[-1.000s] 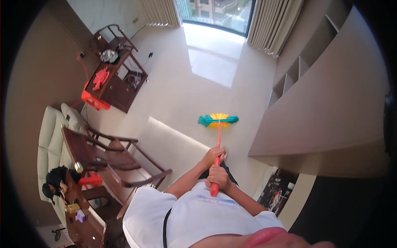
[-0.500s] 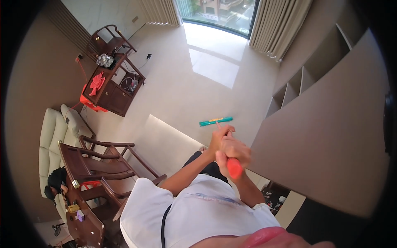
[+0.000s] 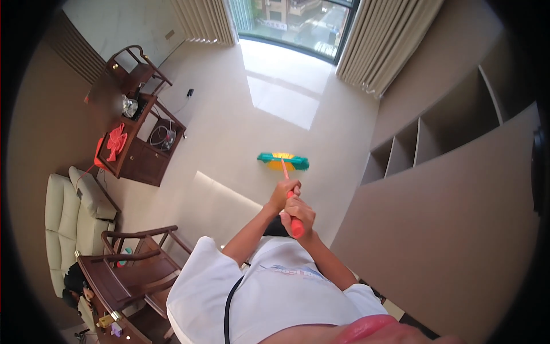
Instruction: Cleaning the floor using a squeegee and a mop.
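Note:
A broom with a green and yellow head (image 3: 297, 163) reaches out ahead of me, its bristle head over the pale floor. Whether the bristles touch the floor I cannot tell. My left hand (image 3: 283, 195) is closed around the red handle, on the side nearer the head. Closer to my body, my right hand (image 3: 301, 212) grips the same handle near its end, and the rounded red tip (image 3: 297, 229) sticks out below it. Both forearms are stretched out in front of my white shirt.
Dark wooden chairs (image 3: 137, 269) and a cream sofa (image 3: 63, 218) stand at the left. Farther off is a wooden cabinet (image 3: 143, 166) with a red cloth (image 3: 117, 140). A shelved unit (image 3: 401, 152) lines the right; a curtained window (image 3: 295, 26) is at the far end.
The broom head has tipped, so more yellow and the bristles show, and it sits farther left in view. Both hands have moved left and look farther from me, still gripping the handle.

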Available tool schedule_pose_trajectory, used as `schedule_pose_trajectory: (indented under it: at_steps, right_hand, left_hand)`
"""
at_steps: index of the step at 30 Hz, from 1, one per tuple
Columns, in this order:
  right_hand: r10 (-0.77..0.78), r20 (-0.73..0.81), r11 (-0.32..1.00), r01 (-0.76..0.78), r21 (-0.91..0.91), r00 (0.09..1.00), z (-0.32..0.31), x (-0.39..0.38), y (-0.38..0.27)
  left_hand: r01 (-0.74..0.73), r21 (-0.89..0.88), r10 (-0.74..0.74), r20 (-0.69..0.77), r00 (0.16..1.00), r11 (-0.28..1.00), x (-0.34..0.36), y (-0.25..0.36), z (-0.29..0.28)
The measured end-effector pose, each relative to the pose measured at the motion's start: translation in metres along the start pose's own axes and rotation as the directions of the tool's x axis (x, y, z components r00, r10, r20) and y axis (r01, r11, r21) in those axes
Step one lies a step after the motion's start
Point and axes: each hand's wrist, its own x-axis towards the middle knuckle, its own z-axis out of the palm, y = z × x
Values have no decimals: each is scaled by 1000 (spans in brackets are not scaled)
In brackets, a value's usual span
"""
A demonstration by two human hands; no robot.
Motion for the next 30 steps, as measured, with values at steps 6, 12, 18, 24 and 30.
schedule_pose_trajectory:
  at_steps: [6,12,18,24,30]
  right_hand:
    - [80,-6,991,-80,-107,997,-4,104,-19]
    - [51,11,999,-51,18,999,17,146,8]
    - [163,-11,985,-162,58,987,36,183,66]
    - [58,180,994,-73,76,982,37,129,160]
    - [129,376,991,-131,-20,917,26,145,207]
  left_hand:
    - [-114,13,115,-69,991,993,59,64,-26]
    - [-4,-89,-5,-97,995,996,87,70,-43]
    - [-377,86,384,-104,917,922,155,42,-76]
    - [-41,60,50,-141,989,997,173,-102,-67]
    - [-7,105,14,-66,998,994,224,-107,-88]
